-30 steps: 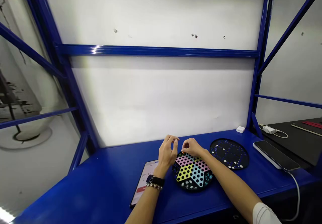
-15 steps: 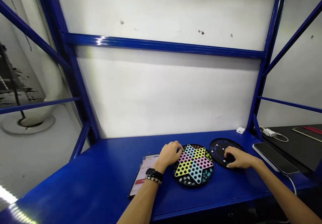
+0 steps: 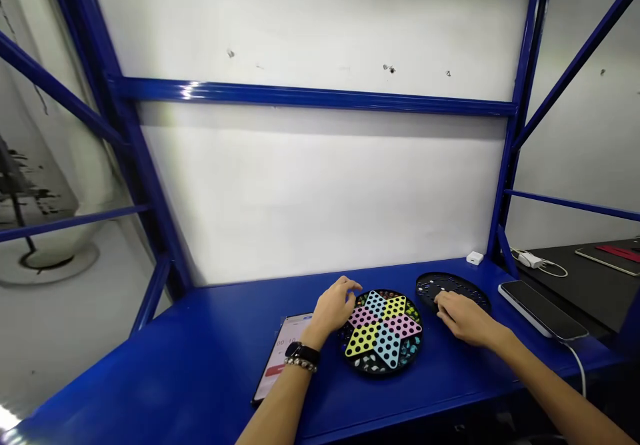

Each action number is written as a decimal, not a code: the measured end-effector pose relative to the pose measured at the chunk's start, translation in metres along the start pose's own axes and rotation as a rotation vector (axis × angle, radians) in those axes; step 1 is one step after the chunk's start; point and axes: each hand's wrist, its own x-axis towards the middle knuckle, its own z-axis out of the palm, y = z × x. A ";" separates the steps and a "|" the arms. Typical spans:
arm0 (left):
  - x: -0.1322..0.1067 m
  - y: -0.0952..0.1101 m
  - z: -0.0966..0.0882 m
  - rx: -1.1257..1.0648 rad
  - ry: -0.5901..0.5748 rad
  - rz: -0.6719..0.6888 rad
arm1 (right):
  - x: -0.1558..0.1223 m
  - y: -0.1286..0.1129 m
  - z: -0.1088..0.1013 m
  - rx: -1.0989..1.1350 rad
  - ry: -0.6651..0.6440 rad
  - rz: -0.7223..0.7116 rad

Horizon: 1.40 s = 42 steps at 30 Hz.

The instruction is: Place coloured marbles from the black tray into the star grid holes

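A Chinese checkers board (image 3: pixel 383 325) lies on the blue tabletop, its star in pastel yellow, pink and blue, with coloured pieces around it. My left hand (image 3: pixel 334 306) rests at the board's upper left rim, fingers bent, thumb and forefinger apart; no held piece shows. To the right is a round black tray (image 3: pixel 457 283) with dark blue and white pieces in it. My right hand (image 3: pixel 465 318) has its fingers closed at the tray's near rim, which looks raised. The hand hides part of that rim and its own fingertips.
A phone with a timer on its screen (image 3: pixel 283 358) lies under my left wrist. A dark-screened phone (image 3: pixel 545 308) with a white cable is at the right. Behind the tray sits a small white box (image 3: pixel 475 258). Blue frame posts (image 3: pixel 510 132) border the tabletop.
My right hand has moved from inside the tray to its near rim, its fingers closing there. The tray looks tilted, its near side higher. My left hand stays by the board.
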 end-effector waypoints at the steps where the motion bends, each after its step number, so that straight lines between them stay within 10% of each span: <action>1: 0.000 0.002 -0.001 -0.015 0.017 0.003 | 0.004 -0.004 -0.007 0.042 0.078 0.015; 9: 0.001 0.007 -0.007 -0.465 0.190 0.018 | 0.053 -0.037 -0.060 0.592 0.673 0.260; 16: 0.014 -0.010 -0.009 -0.893 0.140 -0.123 | 0.109 -0.038 0.029 0.634 0.258 0.344; 20: 0.012 -0.015 0.000 -0.638 -0.009 -0.190 | 0.113 -0.035 0.063 0.312 0.193 0.371; 27: 0.002 -0.001 0.016 -0.004 -0.121 -0.093 | 0.112 -0.035 0.067 0.104 0.040 0.453; 34: -0.001 0.002 0.019 0.106 -0.168 -0.121 | 0.116 -0.036 0.076 0.038 0.083 0.359; 42: -0.009 0.022 0.030 0.186 -0.251 -0.032 | 0.096 -0.032 0.065 0.249 -0.195 0.120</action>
